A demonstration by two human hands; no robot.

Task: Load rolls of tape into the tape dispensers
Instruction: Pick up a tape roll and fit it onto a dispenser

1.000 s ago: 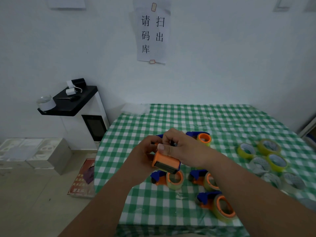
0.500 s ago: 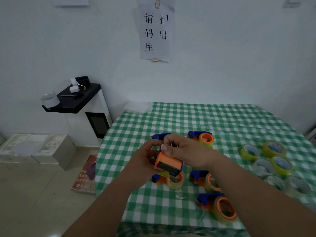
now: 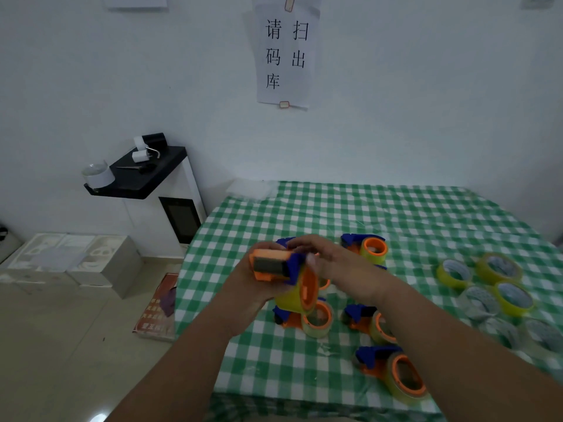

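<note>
Above the near left part of the green-checked tabletop (image 3: 396, 214): one orange-and-blue tape dispenser (image 3: 283, 275), loaded with a yellowish roll, held clear of the cloth. Left hand (image 3: 246, 287) grips it from below, fingers curled round the body; right hand (image 3: 332, 263) reaches over its top, fingers bent onto it, exact contact blurred. Beneath and right: four more loaded dispensers (image 3: 307, 318) on the cloth. Far right: cluster of loose tape rolls (image 3: 499, 269), yellow and clear.
</note>
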